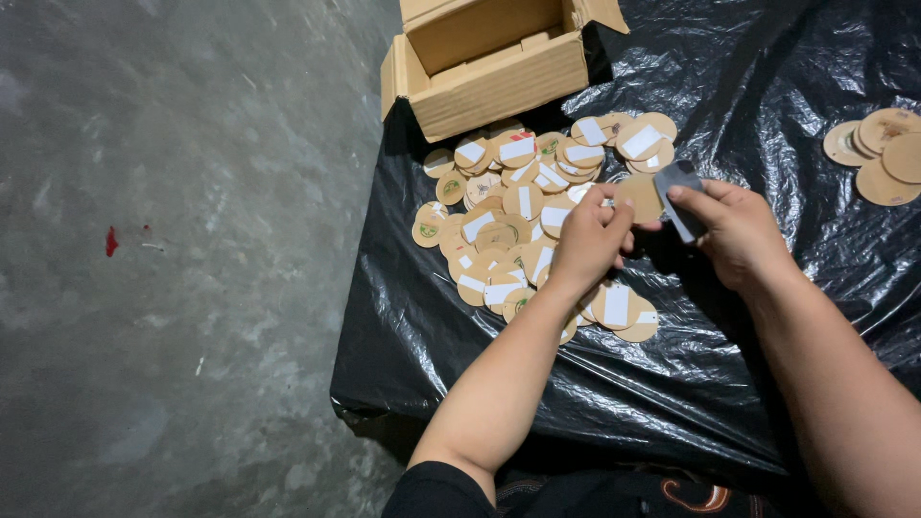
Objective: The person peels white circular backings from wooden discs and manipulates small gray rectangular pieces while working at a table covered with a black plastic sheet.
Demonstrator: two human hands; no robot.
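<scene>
Both hands are up over the black plastic sheet (595,384), working one piece between them. The left hand (587,245) pinches a round wooden disc (641,197) at its edge, fingers closed on it, holding it just above the heap. The right hand (734,230) grips a small grey scraper (679,187), thumb on top, its blade set against the disc's far edge. Whether the blade is biting or only resting there, I cannot tell.

Below lies the pile of discs (518,216), most with a white strip stuck across the face. A smaller stack of bare discs (883,153) sits well apart at the right edge. An open cardboard box (489,67) stands at the sheet's far end, beside the concrete floor (173,240).

This looks like the scraping step, the held disc mid-clean. The next move, as I judge it, calls for a firm pinch from the left hand and a flat, shallow blade angle, so the scraper lifts what is on the face without gouging the wood or slipping toward the fingers.
</scene>
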